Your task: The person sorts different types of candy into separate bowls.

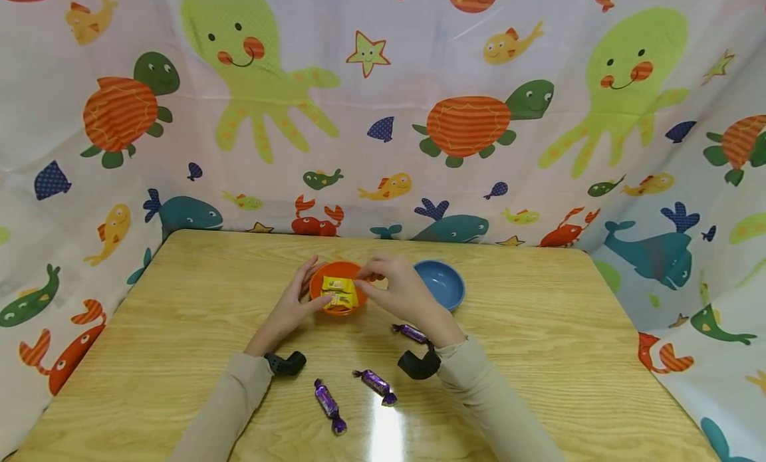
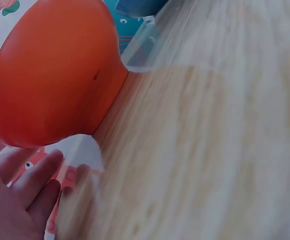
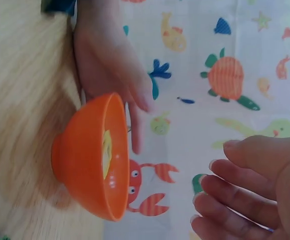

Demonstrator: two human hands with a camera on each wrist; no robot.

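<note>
An orange bowl [image 1: 335, 268] stands upright on the table, with yellow-wrapped sweets [image 1: 338, 285] inside. Along the bowl's left side lies my left hand [image 1: 293, 304], its fingers extended and its thumb by the near rim. The left wrist view shows those fingers fairly straight beside the bowl's wall [image 2: 60, 75]; whether they touch it I cannot tell. Over the right rim is my right hand [image 1: 396, 286]. In the right wrist view this hand [image 3: 257, 187] has loosely bent fingers, apart from the bowl [image 3: 80, 155], and nothing shows between them.
A blue bowl [image 1: 441, 284] stands right of the orange one, partly behind my right hand. Purple twist-wrapped sweets lie nearer me: one [image 1: 327, 405] at the front, another [image 1: 376, 384] to its right, a third [image 1: 409, 332] by my right wrist. A patterned curtain [image 1: 371, 163] hangs behind the wooden table [image 1: 538, 329].
</note>
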